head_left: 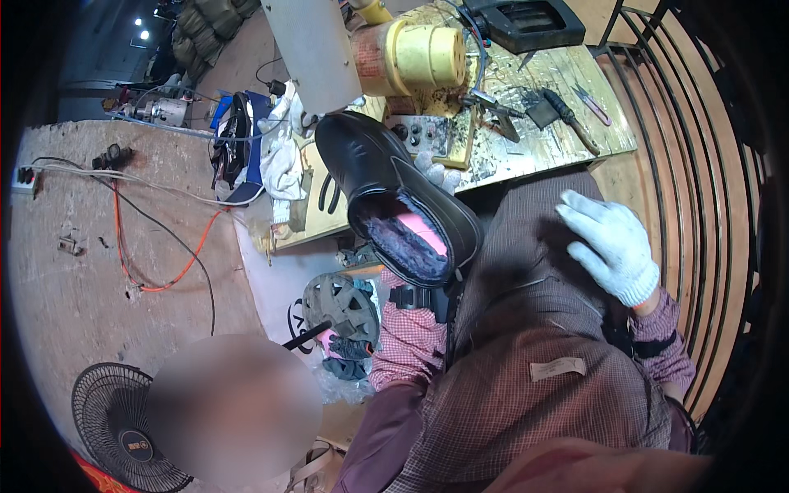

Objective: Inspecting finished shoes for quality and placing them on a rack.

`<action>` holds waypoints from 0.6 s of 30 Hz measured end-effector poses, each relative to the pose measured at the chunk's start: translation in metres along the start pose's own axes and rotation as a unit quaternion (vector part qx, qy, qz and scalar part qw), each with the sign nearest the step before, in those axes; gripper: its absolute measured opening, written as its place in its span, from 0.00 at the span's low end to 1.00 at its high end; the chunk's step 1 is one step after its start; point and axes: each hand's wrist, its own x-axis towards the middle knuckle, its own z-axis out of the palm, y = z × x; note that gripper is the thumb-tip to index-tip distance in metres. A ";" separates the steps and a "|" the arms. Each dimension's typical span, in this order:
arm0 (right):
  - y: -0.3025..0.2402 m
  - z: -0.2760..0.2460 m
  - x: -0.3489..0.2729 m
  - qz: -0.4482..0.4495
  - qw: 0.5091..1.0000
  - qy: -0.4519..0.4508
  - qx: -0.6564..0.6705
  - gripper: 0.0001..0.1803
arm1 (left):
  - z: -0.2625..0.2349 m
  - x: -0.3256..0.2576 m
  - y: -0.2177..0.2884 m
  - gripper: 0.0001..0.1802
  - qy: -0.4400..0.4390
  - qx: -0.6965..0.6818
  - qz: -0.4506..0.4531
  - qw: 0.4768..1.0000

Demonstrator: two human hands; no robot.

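Your gloved left hand [436,172] grips a glossy black shoe [394,197] at frame centre, over the table [542,140] edge, its dark fleece lining and pink insole showing. Your right hand [612,242] rests open-fingered on your apron, centre right. A yellow drum [415,56] sits above.

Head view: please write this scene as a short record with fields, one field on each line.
left hand: white glove, under the black shoe, only fingertips visible; it appears to hold the shoe
right hand: white glove, resting flat on the person's lap, holding nothing
shoe: black, toe pointing away, dark fleece lining and pink inside
workbench: wooden, stained, behind the shoe
on bench: black-handled brush, small scissors
machine part: yellow cylinder above the shoe
floor, left: black fan, orange cable
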 end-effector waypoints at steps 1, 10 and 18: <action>0.005 -0.002 -0.010 0.006 1.000 0.001 -0.005 0.27 | -0.003 0.015 0.002 0.38 -0.078 -0.124 -0.065 0.987; 0.011 0.005 -0.059 0.107 0.994 0.003 0.012 0.28 | -0.061 0.081 0.014 0.35 -0.190 -0.175 -0.059 0.964; 0.000 -0.006 -0.006 -0.086 0.979 -0.136 0.125 0.39 | -0.026 -0.037 -0.026 0.63 0.032 -0.037 -0.014 0.999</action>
